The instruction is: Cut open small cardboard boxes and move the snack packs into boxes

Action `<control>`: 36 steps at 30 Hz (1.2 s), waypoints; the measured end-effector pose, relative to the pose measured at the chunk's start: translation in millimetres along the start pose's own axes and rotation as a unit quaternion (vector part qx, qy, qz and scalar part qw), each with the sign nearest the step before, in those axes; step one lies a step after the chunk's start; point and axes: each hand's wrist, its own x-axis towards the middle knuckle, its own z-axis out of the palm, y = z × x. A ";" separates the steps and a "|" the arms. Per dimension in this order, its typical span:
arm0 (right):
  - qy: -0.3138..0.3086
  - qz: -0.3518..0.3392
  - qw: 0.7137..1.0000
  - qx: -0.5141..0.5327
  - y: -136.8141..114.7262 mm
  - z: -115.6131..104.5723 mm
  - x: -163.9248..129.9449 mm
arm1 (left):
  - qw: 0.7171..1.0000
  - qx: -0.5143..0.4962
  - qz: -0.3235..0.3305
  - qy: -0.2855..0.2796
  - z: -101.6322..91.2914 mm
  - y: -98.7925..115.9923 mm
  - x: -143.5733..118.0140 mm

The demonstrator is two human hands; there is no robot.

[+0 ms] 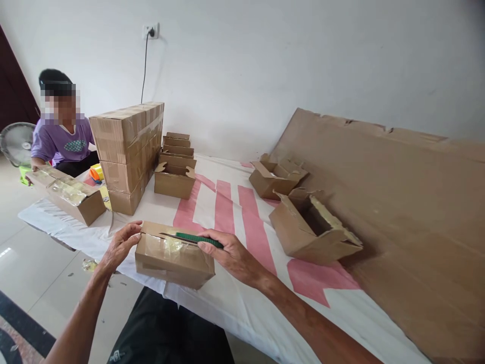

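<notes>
Green-handled cutter (197, 238) is gripped by the right hand (229, 252); the half-open left hand (121, 244) touches a box (170, 268).

Free path for my right hand (233, 254) forward over striped cloth (224, 202); stacked boxes (131, 156) block left, open cartons (291, 232) right.

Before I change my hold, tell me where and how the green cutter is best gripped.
I'd take the green cutter by its long handle from the right, as the right grip does: the thin blade points left over the taped box, away from that end.
</notes>
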 end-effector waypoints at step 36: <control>-0.078 -0.072 0.985 -0.139 -21.8 -6.5 29.2 | 0.997 0.030 0.036 -0.062 28.3 -7.2 -11.0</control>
